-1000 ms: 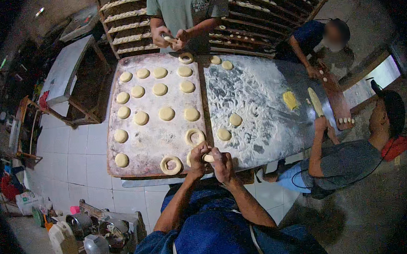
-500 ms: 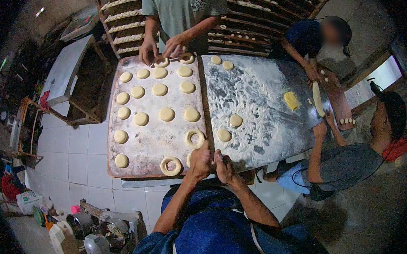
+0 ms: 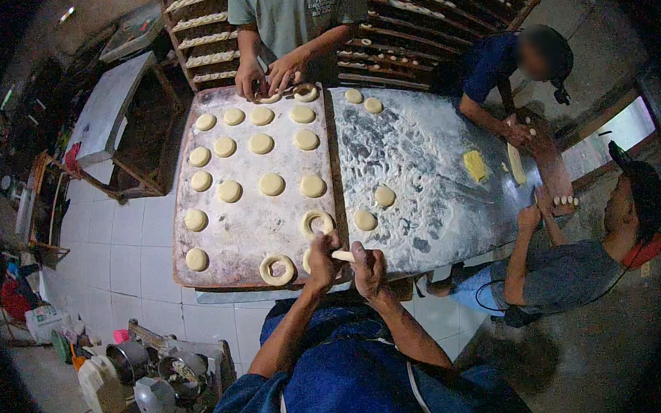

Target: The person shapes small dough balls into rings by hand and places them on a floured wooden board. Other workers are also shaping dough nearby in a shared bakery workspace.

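Note:
Close to the near edge of the floured board point(image 3: 253, 225), a pale strand of dough point(image 3: 343, 256) stretches between my two hands. My left hand point(image 3: 322, 265) is closed on one side of it, and my right hand point(image 3: 369, 270) grips the other. Whether the dough forms a full ring is hidden by my fingers. Just beyond my left hand lies a dough ring point(image 3: 317, 224), with another dough ring point(image 3: 277, 270) to its left. Part of a dough piece shows behind my left hand. Several flat round dough discs point(image 3: 271, 184) sit in rows on the board.
Opposite, a person's hands point(image 3: 268, 79) work a dough ring at the board's far edge. A flour-dusted metal table point(image 3: 436, 223) adjoins on the right, bearing loose discs and a yellow slab point(image 3: 476, 167). Two people handle a dough strip point(image 3: 516, 165) there. Loaded racks point(image 3: 410, 23) stand behind.
My hands have drawn slightly apart, and the dough strand between them now shows. The person opposite has shifted their hands over the ring. At right, a co-worker's hands have moved along the dough strip.

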`<action>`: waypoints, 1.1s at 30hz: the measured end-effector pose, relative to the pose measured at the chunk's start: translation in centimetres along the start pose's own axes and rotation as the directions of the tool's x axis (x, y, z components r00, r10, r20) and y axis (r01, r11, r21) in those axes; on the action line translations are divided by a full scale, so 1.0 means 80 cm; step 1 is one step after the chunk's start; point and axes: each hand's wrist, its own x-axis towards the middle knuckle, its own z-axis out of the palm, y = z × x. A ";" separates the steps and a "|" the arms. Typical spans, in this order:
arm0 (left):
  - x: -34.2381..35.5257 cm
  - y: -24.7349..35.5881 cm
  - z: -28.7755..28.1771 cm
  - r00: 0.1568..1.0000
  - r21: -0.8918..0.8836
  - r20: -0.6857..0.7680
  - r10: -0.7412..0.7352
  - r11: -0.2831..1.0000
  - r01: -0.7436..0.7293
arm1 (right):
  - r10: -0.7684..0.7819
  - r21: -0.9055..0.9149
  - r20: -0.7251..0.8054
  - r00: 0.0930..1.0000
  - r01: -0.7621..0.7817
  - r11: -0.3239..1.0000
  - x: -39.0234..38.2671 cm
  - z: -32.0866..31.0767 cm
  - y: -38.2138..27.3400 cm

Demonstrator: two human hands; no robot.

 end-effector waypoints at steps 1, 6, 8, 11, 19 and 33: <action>0.000 0.004 0.002 0.999 0.083 0.037 0.012 0.996 -0.015 | 0.038 -0.063 -0.014 0.999 -0.039 0.997 0.006 0.003 0.013; 0.014 -0.001 -0.012 0.991 0.143 0.073 0.109 0.983 -0.119 | -0.081 0.087 -0.116 0.990 0.092 0.992 0.004 0.020 0.013; 0.016 -0.018 -0.020 0.997 -0.132 -0.019 0.077 0.988 -0.079 | -0.025 0.256 -0.186 0.982 0.073 0.964 0.004 0.034 0.021; -0.010 0.030 0.026 0.997 0.417 -0.013 0.072 0.907 -0.060 | -0.061 -0.148 -0.023 0.998 0.057 0.987 0.023 0.012 0.067; -0.006 0.019 0.009 0.986 0.201 -0.014 0.163 0.967 -0.157 | -0.093 -0.087 -0.058 0.994 0.088 0.992 0.013 0.013 0.032; 0.001 0.000 -0.030 0.951 0.203 0.257 0.172 0.953 -0.227 | -0.116 0.210 -0.099 0.988 0.135 0.968 0.008 0.021 0.008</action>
